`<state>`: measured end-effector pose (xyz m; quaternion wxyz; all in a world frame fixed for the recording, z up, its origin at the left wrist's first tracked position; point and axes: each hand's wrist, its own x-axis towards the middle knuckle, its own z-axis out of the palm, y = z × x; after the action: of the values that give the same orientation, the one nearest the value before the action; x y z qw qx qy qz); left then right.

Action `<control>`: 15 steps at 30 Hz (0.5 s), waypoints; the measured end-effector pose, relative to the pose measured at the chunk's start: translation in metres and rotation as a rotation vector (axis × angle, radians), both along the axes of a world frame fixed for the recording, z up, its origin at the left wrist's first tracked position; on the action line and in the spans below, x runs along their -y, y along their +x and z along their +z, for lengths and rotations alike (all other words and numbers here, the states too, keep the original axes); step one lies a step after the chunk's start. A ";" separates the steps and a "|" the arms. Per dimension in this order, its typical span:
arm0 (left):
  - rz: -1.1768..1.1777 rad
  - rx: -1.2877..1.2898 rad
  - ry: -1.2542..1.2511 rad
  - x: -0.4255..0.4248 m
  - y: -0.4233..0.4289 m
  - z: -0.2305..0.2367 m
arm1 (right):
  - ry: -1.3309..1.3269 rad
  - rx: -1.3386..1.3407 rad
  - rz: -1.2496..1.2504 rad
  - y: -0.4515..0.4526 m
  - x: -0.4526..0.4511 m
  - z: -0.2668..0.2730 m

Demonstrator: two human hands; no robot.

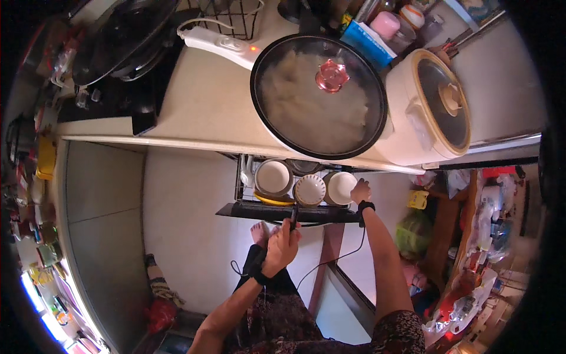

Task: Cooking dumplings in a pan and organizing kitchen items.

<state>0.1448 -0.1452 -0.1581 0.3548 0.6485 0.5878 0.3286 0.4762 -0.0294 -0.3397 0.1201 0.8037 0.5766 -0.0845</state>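
Note:
My left hand (282,245) is closed around a slim dark object (294,216), which points up toward the open pull-out dish drawer (287,214). My right hand (361,191) is at the right rim of a white bowl (342,187), fingers bent; whether they grip it is unclear. That bowl sits on others in the wire rack of the drawer. Beside it are a small bowl with a patterned rim (310,190) and another white bowl (273,177). A yellow-edged dish (274,200) and white spoons (246,170) lie at the left of the rack.
On the counter (208,95) above, an electric pan with a steamed glass lid (318,106) overhangs the drawer. A cream cooker (426,106) stands right of it. A black wok lid (124,40) is at the left. A cable (338,259) hangs from my right wrist.

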 end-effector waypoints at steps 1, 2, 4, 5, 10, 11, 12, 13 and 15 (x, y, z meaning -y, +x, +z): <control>-0.023 0.010 -0.065 0.000 -0.001 0.006 | -0.038 -0.033 -0.061 0.002 0.002 0.009; -0.046 0.020 -0.130 0.000 -0.002 0.013 | -0.034 -0.029 -0.067 0.003 0.005 0.017; -0.057 0.036 -0.138 0.001 -0.003 0.022 | 0.018 -0.150 -0.033 0.005 0.012 0.032; -0.063 0.049 -0.150 0.002 -0.003 0.027 | 0.024 -0.146 -0.037 0.007 0.015 0.041; -0.001 0.138 -0.241 0.004 -0.007 0.055 | 0.014 -0.479 0.014 -0.011 0.037 0.098; 0.009 0.215 -0.309 0.005 -0.008 0.062 | 0.020 -0.480 0.015 -0.016 0.043 0.108; 0.009 0.213 -0.301 0.006 -0.010 0.066 | 0.027 -0.585 -0.003 -0.022 0.047 0.116; 0.019 0.215 -0.300 0.007 -0.012 0.070 | 0.037 -0.691 -0.020 -0.028 0.051 0.125; 0.068 0.208 -0.290 0.011 -0.021 0.081 | -0.114 -0.826 -0.183 -0.082 0.045 0.206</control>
<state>0.1238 -0.1560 -0.0773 0.4923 0.5327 0.6107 0.3176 0.3946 -0.0740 -0.1339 -0.0846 0.7423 0.4968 -0.4415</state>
